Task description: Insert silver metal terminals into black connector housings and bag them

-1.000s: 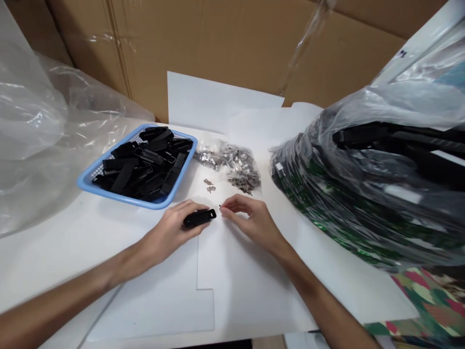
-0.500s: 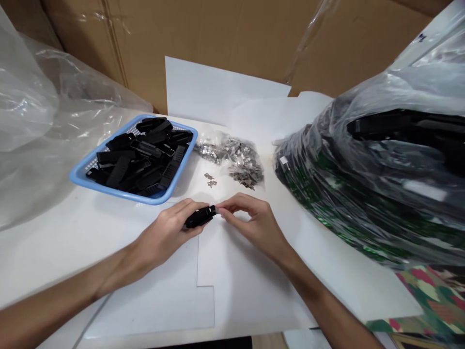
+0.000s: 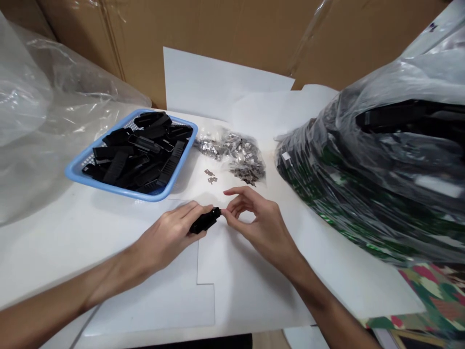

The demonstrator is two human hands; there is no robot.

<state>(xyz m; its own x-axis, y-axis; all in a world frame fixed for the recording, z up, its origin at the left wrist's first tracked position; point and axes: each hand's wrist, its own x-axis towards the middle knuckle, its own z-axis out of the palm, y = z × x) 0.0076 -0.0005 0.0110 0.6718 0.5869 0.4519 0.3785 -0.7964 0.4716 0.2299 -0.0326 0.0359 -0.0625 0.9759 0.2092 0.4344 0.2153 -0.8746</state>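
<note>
My left hand (image 3: 173, 233) grips a small black plastic piece (image 3: 205, 220) just above the white table (image 3: 54, 242). My right hand (image 3: 258, 224) pinches at the right end of that piece with thumb and middle fingers, index finger raised; what it pinches is too small to make out. Two loose metal clips (image 3: 209, 177) lie just beyond the hands. Behind them a clear bag of metal clips (image 3: 236, 155) rests on the table.
A blue basket (image 3: 78, 169) full of black plastic pieces stands at the back left. A big plastic bag of dark goods (image 3: 381, 165) fills the right side. Crumpled clear plastic (image 3: 43, 111) lies at left. Cardboard boxes (image 3: 225, 43) wall the back.
My right hand has closed in on the end of the black piece, and its index finger has lifted. The left hand has tilted the piece slightly. The view has shifted a little.
</note>
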